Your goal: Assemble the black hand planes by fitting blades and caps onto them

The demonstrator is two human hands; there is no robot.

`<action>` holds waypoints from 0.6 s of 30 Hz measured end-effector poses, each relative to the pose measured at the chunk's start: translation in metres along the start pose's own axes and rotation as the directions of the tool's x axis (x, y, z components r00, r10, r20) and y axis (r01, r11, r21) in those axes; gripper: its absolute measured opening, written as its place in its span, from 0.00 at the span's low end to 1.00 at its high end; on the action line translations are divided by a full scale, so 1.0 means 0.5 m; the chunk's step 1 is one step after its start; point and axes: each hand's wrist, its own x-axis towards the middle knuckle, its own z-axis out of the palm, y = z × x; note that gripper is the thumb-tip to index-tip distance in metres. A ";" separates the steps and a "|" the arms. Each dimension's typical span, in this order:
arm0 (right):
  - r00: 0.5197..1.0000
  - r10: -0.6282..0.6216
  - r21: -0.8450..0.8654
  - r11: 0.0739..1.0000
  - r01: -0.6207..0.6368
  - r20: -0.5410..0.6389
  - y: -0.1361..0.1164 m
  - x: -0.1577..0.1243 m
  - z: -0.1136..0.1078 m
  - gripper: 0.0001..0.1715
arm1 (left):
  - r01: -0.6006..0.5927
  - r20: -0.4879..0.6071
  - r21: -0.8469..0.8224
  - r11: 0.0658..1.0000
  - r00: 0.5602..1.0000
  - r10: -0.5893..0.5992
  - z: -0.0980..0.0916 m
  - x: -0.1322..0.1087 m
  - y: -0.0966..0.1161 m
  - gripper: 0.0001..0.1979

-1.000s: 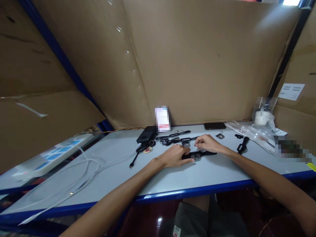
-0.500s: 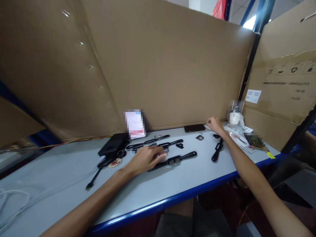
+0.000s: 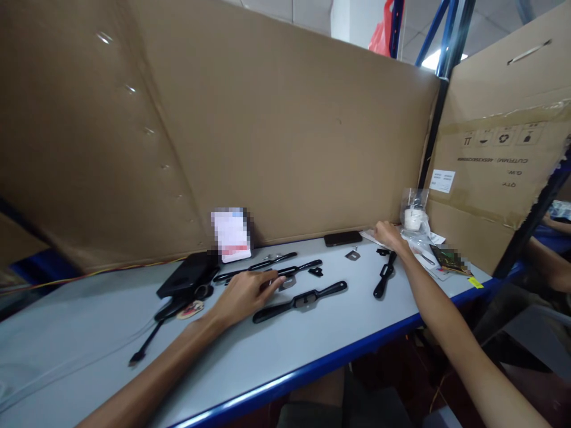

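My left hand (image 3: 245,294) is over the spokeshaves at mid-table, thumb and forefinger apart. Just beyond its fingertips lies a grey plate, perhaps a blade (image 3: 288,283). In front of it rests a black spokeshave (image 3: 306,300) with a grey blade; behind are a second black spokeshave (image 3: 303,267), partly covered by the hand, and a third (image 3: 254,267). My right hand (image 3: 388,235) is curled at the back right beside a white paper (image 3: 370,238); whatever its fingers hold is hidden. Below it lies another black spokeshave (image 3: 384,274), close to my wrist.
A small black part (image 3: 316,271), a loose blade (image 3: 352,254) and a dark phone (image 3: 342,238) lie on the table. A black box with cables (image 3: 187,276) and a lit screen (image 3: 232,235) stand left. A bagged white container (image 3: 414,219) is back right. Cardboard walls (image 3: 276,131) enclose the table.
The view has shifted, so everything sits further left. My left hand has drawn slightly back from the front spokeshave, baring its left handle. My right hand has moved slightly right across the paper.
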 end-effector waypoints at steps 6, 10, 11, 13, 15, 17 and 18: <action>0.960 0.009 -0.080 0.997 0.014 0.279 0.013 0.012 0.000 0.15 | -0.009 -0.001 -0.016 1.000 1.000 0.009 0.002 0.001 -0.004 0.25; 0.939 -0.019 -0.052 0.998 0.039 0.343 0.015 0.021 0.013 0.13 | -0.001 0.006 0.000 1.000 1.000 0.001 0.005 0.001 -0.005 0.25; 0.943 -0.043 -0.029 0.998 0.055 0.330 0.016 0.023 0.015 0.13 | 0.002 0.008 0.003 1.000 1.000 -0.002 0.004 0.001 -0.004 0.25; 0.954 -0.120 0.048 0.993 0.111 0.275 0.013 0.025 0.014 0.11 | -0.003 -0.003 0.004 1.000 1.000 0.003 0.003 0.001 -0.001 0.24; 0.954 -0.225 0.157 0.968 0.196 0.196 0.004 0.026 0.009 0.09 | -0.013 -0.019 0.003 1.000 1.000 0.014 0.002 0.001 0.003 0.23; 0.935 -0.334 0.274 0.916 0.292 0.119 -0.016 0.021 0.003 0.08 | -0.021 -0.016 0.005 1.000 1.000 0.021 0.001 0.003 0.004 0.23; 0.918 -0.384 0.326 0.884 0.336 0.096 -0.031 0.016 0.002 0.09 | -0.020 -0.012 0.005 1.000 1.000 0.021 0.001 0.003 0.004 0.23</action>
